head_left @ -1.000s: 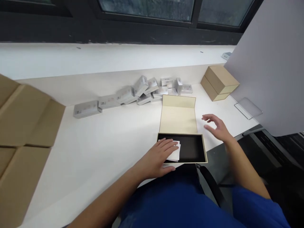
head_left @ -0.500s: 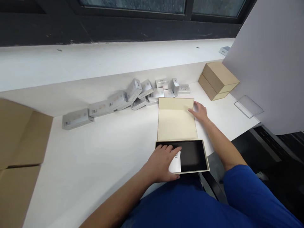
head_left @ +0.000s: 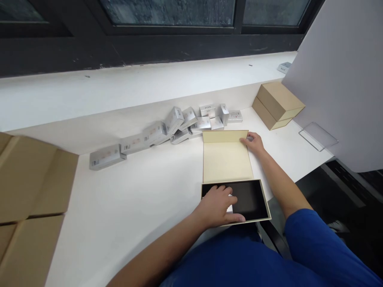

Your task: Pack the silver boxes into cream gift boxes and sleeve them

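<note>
A cream gift box (head_left: 265, 199) with a black interior lies open in front of me at the table's edge. Its hinged lid (head_left: 227, 161) is laid back on the table, the front flap tilted up. My right hand (head_left: 253, 143) pinches the right edge of that lid near the flap. Over the left part of the box rests my left hand (head_left: 220, 205), fingers spread and thumb stretched along the front rim. Under it a white piece with print (head_left: 230, 204) shows only in part; the hand covers the remainder.
Several silver cartons (head_left: 155, 133) lie in a loose row and pile along the back wall. Two closed tan boxes (head_left: 278, 105) are stacked at the back right, near a clear plastic holder (head_left: 318, 136) on the white panel. An open cardboard carton (head_left: 36, 179) stands at the left.
My left hand has slid right over the white piece, covering more of it, and its thumb has moved along the front rim. My right hand still holds the lid. The view has shifted slightly.
</note>
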The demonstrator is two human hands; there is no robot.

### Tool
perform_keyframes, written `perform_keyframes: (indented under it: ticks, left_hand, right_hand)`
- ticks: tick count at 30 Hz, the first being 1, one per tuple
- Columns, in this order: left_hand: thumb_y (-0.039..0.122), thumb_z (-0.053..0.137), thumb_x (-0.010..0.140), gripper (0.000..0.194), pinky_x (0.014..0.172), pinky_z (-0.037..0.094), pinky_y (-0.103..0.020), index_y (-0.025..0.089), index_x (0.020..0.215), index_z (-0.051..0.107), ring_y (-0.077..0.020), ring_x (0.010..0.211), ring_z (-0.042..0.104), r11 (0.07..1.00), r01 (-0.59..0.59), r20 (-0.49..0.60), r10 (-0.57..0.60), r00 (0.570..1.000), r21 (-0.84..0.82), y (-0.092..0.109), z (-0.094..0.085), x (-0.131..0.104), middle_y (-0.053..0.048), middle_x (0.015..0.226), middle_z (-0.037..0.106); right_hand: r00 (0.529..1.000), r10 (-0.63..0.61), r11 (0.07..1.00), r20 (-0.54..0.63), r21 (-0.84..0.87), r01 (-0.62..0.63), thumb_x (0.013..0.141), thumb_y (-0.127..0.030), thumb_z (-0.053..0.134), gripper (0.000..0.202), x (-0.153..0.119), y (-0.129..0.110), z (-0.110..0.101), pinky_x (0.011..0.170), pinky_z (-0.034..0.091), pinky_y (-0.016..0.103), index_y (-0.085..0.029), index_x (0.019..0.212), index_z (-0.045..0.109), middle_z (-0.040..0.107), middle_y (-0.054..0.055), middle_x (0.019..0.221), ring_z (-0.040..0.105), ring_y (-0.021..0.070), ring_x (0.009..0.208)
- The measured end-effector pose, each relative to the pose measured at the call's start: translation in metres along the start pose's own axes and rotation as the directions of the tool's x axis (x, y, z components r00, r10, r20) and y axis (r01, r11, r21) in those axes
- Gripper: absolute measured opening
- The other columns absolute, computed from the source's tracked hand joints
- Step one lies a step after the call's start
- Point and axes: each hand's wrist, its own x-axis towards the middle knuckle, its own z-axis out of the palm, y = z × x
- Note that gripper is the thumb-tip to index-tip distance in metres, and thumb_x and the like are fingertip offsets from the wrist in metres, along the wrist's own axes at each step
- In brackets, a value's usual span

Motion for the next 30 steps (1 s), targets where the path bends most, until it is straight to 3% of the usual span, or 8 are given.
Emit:
perform_keyframes:
  ticks: [7,12,18,25,30]
  left_hand:
    - [0.078,0.055,0.101,0.065,0.078,0.050,-0.040,0.020,0.088,0.079,-0.0278,0.102,0.069,0.999,0.037,0.003,-0.037,0.999,-0.025,0.005,0.001,0.006,-0.010,0.113,0.074]
    - [0.058,0.063,0.104,0.044,0.078,0.053,-0.039,0.021,0.089,0.080,-0.0278,0.102,0.070,0.997,0.076,0.007,-0.076,0.997,-0.030,0.008,0.000,0.008,-0.010,0.107,0.073]
    - [0.048,0.054,0.107,0.041,0.078,0.054,-0.039,0.021,0.089,0.080,-0.0281,0.102,0.068,0.995,0.099,0.017,-0.098,0.995,-0.027,0.010,-0.002,0.009,-0.010,0.110,0.072]
    - [0.049,0.050,0.109,0.044,0.079,0.054,-0.039,0.020,0.090,0.078,-0.0290,0.104,0.069,0.981,0.187,-0.011,-0.188,0.982,-0.042,0.003,0.002,-0.023,-0.011,0.113,0.073]
    - [0.050,0.053,0.108,0.042,0.079,0.053,-0.041,0.020,0.088,0.076,-0.0296,0.104,0.070,0.975,0.217,0.004,-0.217,0.976,-0.054,0.004,0.011,-0.047,-0.010,0.118,0.074]
  right_hand:
    - [0.999,0.023,0.998,-0.023,0.051,-0.022,0.071,-0.058,0.082,0.042,0.001,0.002,0.001,0.101,0.058,0.041,-0.023,0.095,0.079,0.081,0.006,0.108,0.073,0.0270,0.108]
    - [0.999,0.045,0.996,-0.024,0.073,-0.043,0.069,-0.060,0.083,0.044,0.002,0.005,0.002,0.101,0.057,0.041,-0.023,0.095,0.079,0.080,0.005,0.106,0.073,0.0253,0.104]
    - [0.999,0.049,0.996,-0.020,0.082,-0.047,0.070,-0.059,0.083,0.041,0.002,0.004,0.003,0.103,0.057,0.042,-0.026,0.092,0.078,0.080,0.004,0.107,0.072,0.0255,0.105]
    - [1.000,0.016,0.998,-0.004,0.062,-0.015,0.076,-0.054,0.079,0.028,-0.001,-0.002,0.000,0.105,0.055,0.042,-0.027,0.083,0.078,0.081,0.004,0.100,0.072,0.0254,0.106]
    - [0.999,0.018,0.998,-0.029,0.058,-0.016,0.079,-0.057,0.078,0.032,-0.001,-0.004,0.000,0.100,0.055,0.042,-0.026,0.085,0.077,0.080,0.004,0.097,0.070,0.0243,0.097]
